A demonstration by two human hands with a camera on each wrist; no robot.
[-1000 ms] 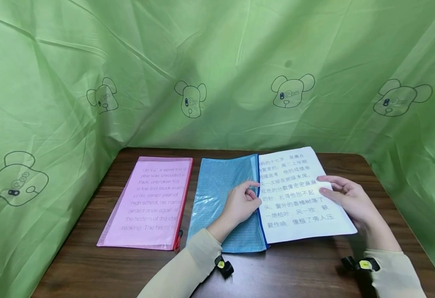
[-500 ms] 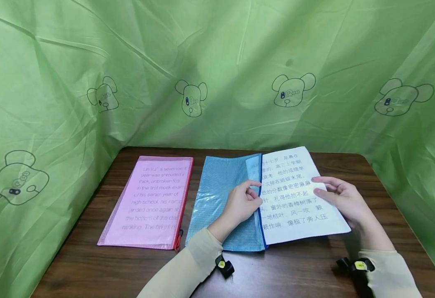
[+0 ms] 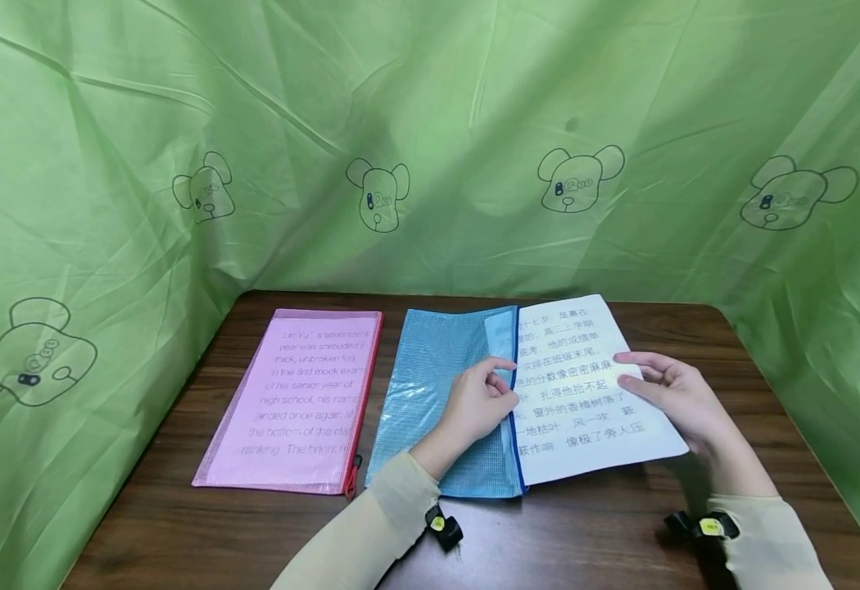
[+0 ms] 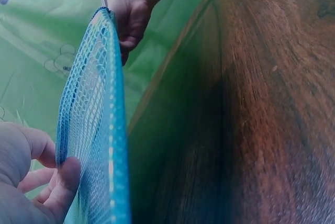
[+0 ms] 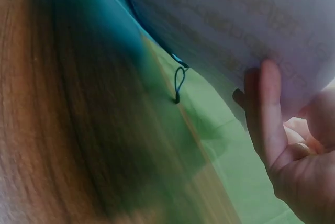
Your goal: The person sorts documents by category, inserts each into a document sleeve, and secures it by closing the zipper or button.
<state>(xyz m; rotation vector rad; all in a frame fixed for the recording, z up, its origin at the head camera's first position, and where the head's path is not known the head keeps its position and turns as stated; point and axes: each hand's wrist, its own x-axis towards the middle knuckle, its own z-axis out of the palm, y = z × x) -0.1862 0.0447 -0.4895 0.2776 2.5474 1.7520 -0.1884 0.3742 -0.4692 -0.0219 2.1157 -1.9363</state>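
Note:
A blue mesh zipper pouch (image 3: 430, 369) lies with its dark blue zipper edge facing right. My left hand (image 3: 480, 399) pinches that edge; in the left wrist view the thumb and fingers (image 4: 68, 177) grip the pouch's rim. A white sheet of printed paper (image 3: 577, 393) is partly inside the pouch, its left strip showing through the blue mesh and the rest sticking out to the right. My right hand (image 3: 676, 393) holds the sheet by its right edge, thumb on top and other fingers beneath. The sheet's underside, with faint print, shows in the right wrist view.
On the left of the brown wooden table (image 3: 518, 545) lies a pink zipper pouch (image 3: 297, 401) with a printed sheet inside and a red zipper. A green curtain (image 3: 467, 123) with bear-face drawings encloses the table's back and sides. A zipper-pull loop (image 5: 179, 82) hangs from the blue pouch.
My right hand has moved left with the sheet, and a strip of it now shows inside the blue pouch. The left hand keeps its pinch on the pouch's edge.

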